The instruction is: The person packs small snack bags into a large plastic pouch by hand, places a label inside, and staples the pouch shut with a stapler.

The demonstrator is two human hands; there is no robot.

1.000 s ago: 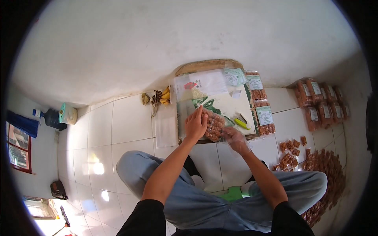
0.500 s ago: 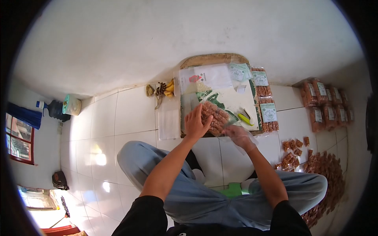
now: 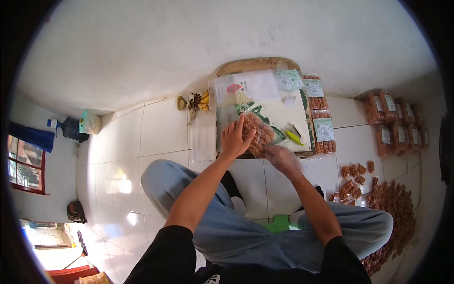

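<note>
A clear plastic bag of reddish-brown snack pieces [image 3: 261, 136] lies tilted over the near edge of a low board [image 3: 283, 124]. Along the bag's left side rests my left hand [image 3: 234, 141], its fingers stretched out and apart, thumb on the plastic. At the bag's lower right end, my right hand [image 3: 283, 161] has its fingers closed on the loose clear plastic, which partly covers them. A yellow-green cutter [image 3: 295, 137] lies on the board to the right of the bag. Green-printed labels [image 3: 288, 79] are at the board's back right.
Two labelled snack packs [image 3: 324, 134] stand along the board's right side. Farther right are stacked filled packs [image 3: 397, 118], small sachets [image 3: 350, 189] and a large pile of brown pieces [image 3: 392, 213]. Clear plastic sheets [image 3: 203, 137] and bananas [image 3: 204, 101] are on the left.
My right hand has shifted slightly left and up, closer to the bag's end. The bag has turned a little more upright under my left hand, which keeps its place. The view has tilted slightly.
</note>
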